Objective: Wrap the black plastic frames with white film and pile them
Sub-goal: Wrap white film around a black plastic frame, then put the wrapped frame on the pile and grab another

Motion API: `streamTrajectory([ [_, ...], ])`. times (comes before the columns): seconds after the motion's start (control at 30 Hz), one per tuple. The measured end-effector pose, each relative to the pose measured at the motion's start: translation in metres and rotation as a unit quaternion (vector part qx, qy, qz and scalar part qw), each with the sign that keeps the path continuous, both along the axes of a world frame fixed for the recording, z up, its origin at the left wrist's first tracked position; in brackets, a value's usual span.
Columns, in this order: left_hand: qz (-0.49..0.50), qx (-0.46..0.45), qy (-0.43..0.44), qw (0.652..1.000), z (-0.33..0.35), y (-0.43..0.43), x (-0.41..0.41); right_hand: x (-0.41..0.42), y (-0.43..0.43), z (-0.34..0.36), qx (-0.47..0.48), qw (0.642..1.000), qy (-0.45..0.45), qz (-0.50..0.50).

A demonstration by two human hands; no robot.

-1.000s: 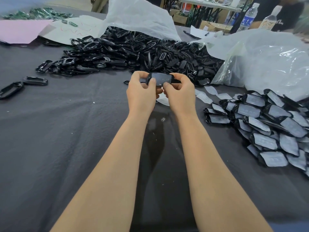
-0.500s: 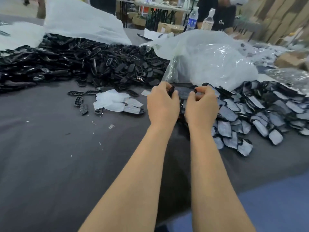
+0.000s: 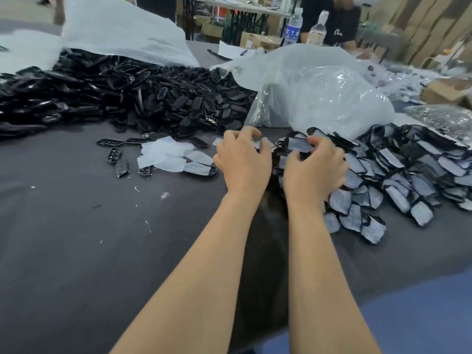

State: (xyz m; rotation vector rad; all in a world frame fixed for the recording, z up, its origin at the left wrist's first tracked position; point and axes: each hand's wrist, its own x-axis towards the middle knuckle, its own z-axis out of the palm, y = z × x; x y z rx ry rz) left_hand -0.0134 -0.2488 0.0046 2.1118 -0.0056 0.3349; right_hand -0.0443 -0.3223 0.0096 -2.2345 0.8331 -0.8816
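Note:
A big heap of bare black plastic frames [image 3: 153, 98] lies across the back left of the grey table [image 3: 76, 226]. Several cut pieces of white film [image 3: 166, 154] lie in front of it, with a few loose frames [image 3: 115, 155] beside them. At the right is a spread pile of film-wrapped frames [image 3: 408, 169]. My right hand [image 3: 314, 169] pinches one wrapped frame [image 3: 297, 144] at the pile's left edge. Just left of it, my left hand [image 3: 242, 159] hovers with fingers spread and loosely curled, holding nothing.
A crumpled clear plastic bag [image 3: 319, 98] sits behind the wrapped pile, and a white bag [image 3: 122, 29] lies over the back of the black heap. Two water bottles [image 3: 292, 26], a person in black [image 3: 339, 19] and a cardboard box [image 3: 444, 90] are at the far side.
Both hands carried the wrapped frame rightwards from in front of the black heap to the wrapped pile. My left hand has let go of it; my right hand still holds it.

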Motion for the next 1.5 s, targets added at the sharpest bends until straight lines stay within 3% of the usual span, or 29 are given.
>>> streamTrajectory([
  [0.17,0.088,-0.16,-0.04,0.982,0.014,0.082,0.014,0.024,0.078,0.002,0.04,0.979,-0.083,0.18],
  [0.37,0.222,-0.251,-0.043,0.941,0.002,0.21,0.03,0.056,0.2,-0.014,0.089,0.92,0.029,0.379],
  [0.53,0.31,-0.281,-0.023,0.908,-0.011,0.28,0.034,0.068,0.279,-0.025,0.075,0.882,0.054,0.462],
  [0.7,0.333,-0.232,-0.035,0.913,-0.013,0.308,0.038,0.083,0.32,-0.03,0.093,0.862,0.057,0.495],
  [0.83,0.346,-0.254,-0.039,0.902,-0.016,0.316,0.045,0.097,0.339,-0.038,0.09,0.84,0.049,0.533],
  [0.97,0.384,-0.309,-0.067,0.868,-0.015,0.327,0.045,0.104,0.358,-0.041,0.027,0.807,0.057,0.586],
  [1.07,0.416,-0.318,-0.094,0.846,-0.017,0.336,0.043,0.106,0.374,-0.039,0.045,0.797,0.073,0.598],
  [1.17,0.424,-0.319,-0.104,0.841,-0.018,0.337,0.044,0.119,0.388,-0.043,-0.112,0.773,0.159,0.604],
  [1.23,0.425,-0.33,-0.096,0.837,-0.02,0.338,0.046,0.122,0.391,-0.042,-0.161,0.76,0.18,0.604],
  [1.33,0.427,-0.351,-0.084,0.829,-0.019,0.339,0.047,0.123,0.39,-0.042,-0.169,0.768,0.189,0.588],
  [1.4,0.423,-0.354,-0.082,0.83,-0.017,0.339,0.047,0.12,0.385,-0.041,-0.165,0.796,0.141,0.565],
  [1.47,0.412,-0.348,-0.081,0.838,-0.015,0.337,0.045,0.111,0.375,-0.035,0.002,0.839,0.016,0.545],
  [1.5,0.403,-0.338,-0.078,0.847,-0.015,0.334,0.045,0.105,0.368,-0.032,0.109,0.843,-0.048,0.524],
])
